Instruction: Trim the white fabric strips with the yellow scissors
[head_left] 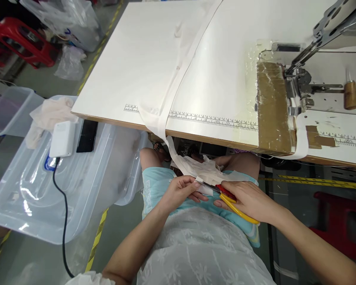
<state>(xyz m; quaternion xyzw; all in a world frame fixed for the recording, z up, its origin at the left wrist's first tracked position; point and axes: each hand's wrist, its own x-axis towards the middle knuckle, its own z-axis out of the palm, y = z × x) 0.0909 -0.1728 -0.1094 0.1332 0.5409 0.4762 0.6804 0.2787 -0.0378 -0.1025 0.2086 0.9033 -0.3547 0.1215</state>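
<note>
My left hand (182, 191) pinches the end of a long white fabric strip (178, 85) over my lap. The strip runs down from the white table (142, 59), over its front edge, into a loose heap on my knees. My right hand (249, 200) is closed on scissors (230, 200) with red and yellow handles. Their blades point left and meet the strip right beside my left fingers.
A sewing machine (314, 75) stands at the table's right, with brown tape (273, 107) on its bed. A clear plastic bin (47, 186) at my left carries a white power bank (62, 138), a black phone (87, 135) and a cloth. Red stools (23, 39) stand far left.
</note>
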